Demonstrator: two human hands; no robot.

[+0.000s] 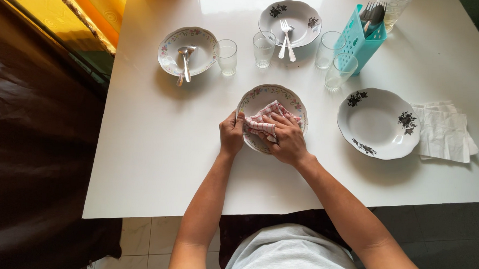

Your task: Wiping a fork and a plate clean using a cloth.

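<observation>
A white plate with a floral rim (pixel 276 92) lies on the white table (pixel 160 153) straight in front of me. My left hand (pixel 232 133) grips the plate's left edge. A pink and white checked cloth (pixel 264 121) is pressed onto the plate's inside under my right hand (pixel 287 138), whose fingers are spread over it. Both hands cover the plate's near half.
An empty dark-flowered plate (pixel 380 123) sits right, beside white napkins (pixel 445 131). At the back: a plate with spoons (pixel 188 51), a plate with forks (pixel 291 22), several glasses (pixel 226 56), a teal cutlery holder (pixel 361 39), a clear bottle (pixel 395 4). The table's left edge meets a dark curtain.
</observation>
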